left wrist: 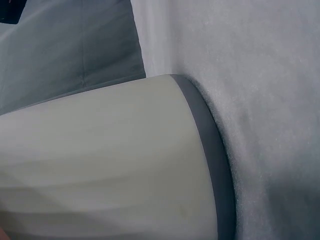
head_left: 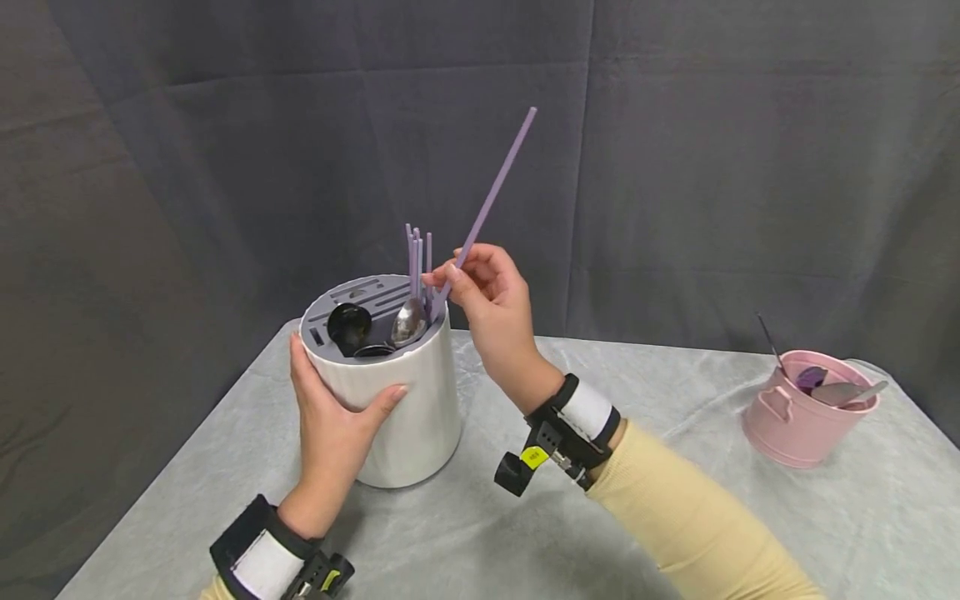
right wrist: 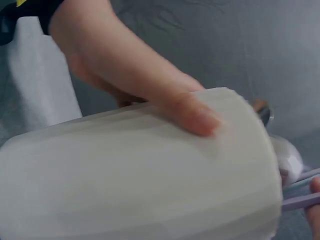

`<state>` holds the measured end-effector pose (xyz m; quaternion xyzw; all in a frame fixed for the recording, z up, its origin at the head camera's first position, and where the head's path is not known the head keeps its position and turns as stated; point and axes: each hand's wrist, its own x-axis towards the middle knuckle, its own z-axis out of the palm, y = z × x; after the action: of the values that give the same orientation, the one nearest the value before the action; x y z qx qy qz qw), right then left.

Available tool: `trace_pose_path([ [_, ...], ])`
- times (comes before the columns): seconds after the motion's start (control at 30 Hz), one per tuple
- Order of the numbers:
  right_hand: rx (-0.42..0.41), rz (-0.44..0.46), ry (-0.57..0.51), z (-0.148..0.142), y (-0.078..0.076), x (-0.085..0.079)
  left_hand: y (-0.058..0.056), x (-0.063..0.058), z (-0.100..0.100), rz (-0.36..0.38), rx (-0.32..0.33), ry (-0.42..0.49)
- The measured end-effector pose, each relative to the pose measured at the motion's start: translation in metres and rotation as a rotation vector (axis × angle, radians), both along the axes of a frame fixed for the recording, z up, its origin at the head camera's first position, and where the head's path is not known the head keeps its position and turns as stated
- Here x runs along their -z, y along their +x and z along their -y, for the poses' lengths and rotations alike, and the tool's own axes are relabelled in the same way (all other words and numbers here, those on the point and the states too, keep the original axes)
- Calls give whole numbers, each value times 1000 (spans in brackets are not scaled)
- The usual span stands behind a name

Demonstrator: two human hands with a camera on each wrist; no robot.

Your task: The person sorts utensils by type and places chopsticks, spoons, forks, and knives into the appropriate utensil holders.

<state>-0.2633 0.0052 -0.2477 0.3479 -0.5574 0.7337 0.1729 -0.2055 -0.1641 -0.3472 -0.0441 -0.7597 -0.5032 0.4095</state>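
A white cylindrical utensil holder (head_left: 408, 408) with a grey slotted top (head_left: 360, 292) stands on the table. My left hand (head_left: 330, 437) grips its left side near the rim, thumb across the front. Between thumb and fingers, my right hand (head_left: 495, 308) pinches a long purple chopstick (head_left: 498, 183), tilted up to the right. The chopstick's lower end meets the right part of the slotted top; whether it sits in an opening I cannot tell. Several more purple chopsticks (head_left: 412, 258) stand there, beside a metal spoon (head_left: 408, 322) and a black ladle (head_left: 349, 325).
A pink bucket (head_left: 780, 429) stands at the right of the table, with a purple-headed utensil (head_left: 810, 379), a grey flat-bladed utensil (head_left: 838, 393) and a thin dark handle sticking out. Grey cloth (head_left: 675, 167) hangs behind the table (head_left: 630, 375).
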Motion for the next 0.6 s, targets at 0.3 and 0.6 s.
trace_pose_path([
  [0.3,102,92,227,1,2,9,-1,0,-3,2,9,-2],
  [0.6,178,24,291,-36,11,25,-3,-2,-8,32,34,-13],
])
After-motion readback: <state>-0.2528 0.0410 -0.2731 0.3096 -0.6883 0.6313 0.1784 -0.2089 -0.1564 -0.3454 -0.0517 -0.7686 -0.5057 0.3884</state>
